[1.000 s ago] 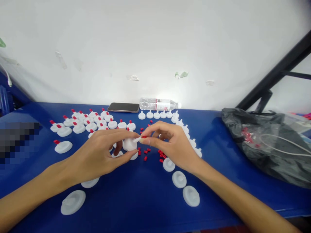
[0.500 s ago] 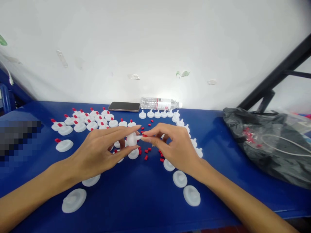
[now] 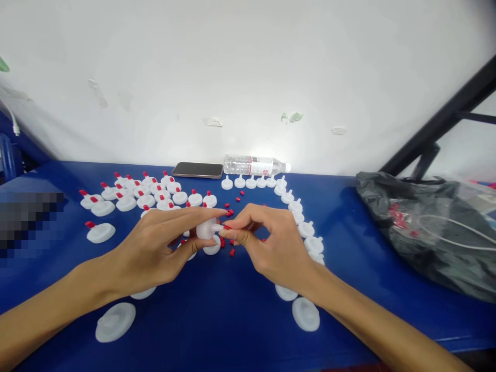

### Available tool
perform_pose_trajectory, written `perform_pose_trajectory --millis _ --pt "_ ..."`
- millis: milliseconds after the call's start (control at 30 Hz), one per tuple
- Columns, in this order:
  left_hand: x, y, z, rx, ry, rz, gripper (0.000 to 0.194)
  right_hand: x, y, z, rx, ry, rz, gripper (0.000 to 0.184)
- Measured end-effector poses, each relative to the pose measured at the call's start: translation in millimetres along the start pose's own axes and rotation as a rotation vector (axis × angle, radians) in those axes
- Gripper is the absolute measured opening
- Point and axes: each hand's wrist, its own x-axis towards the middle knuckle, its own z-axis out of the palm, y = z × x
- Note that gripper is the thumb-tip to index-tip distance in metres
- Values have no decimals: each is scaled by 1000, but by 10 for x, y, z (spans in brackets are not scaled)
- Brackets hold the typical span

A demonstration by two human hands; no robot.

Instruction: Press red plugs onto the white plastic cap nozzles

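My left hand (image 3: 163, 240) grips a white nozzle cap (image 3: 205, 229) by its round base, the thin spout pointing right. Between thumb and forefinger, my right hand (image 3: 271, 240) pinches a small red cap (image 3: 227, 227) at the tip of that spout. Whether the red cap is fully seated on it cannot be seen. Several loose red caps (image 3: 232, 252) lie on the blue table just below and behind my fingers. To the left stand many white nozzle caps (image 3: 126, 202) with red tips. A curved row of white nozzle caps without red tips (image 3: 306, 229) runs along the right.
At the back by the wall lie a phone (image 3: 197, 170) and a clear plastic bottle (image 3: 253, 165) on its side. A dark plastic bag (image 3: 387, 232) with a white cable (image 3: 457, 241) covers the right of the blue table (image 3: 217, 325). White nozzle caps (image 3: 306, 314) also lie near the front.
Both hands have moved slightly down and left with the nozzle cap. My right hand's fingers have come closer to the left hand, with the red cap at the spout.
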Motion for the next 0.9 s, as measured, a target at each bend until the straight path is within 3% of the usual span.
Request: perform_pose_trajectory --millis 567,900 --pt "-12 9 5 52 -24 -58 47 3 -2 15 143 -77 145 19" --pt "62 69 -51 -74 -170 -142 25 -33 108 25 18 -83 -58 19"
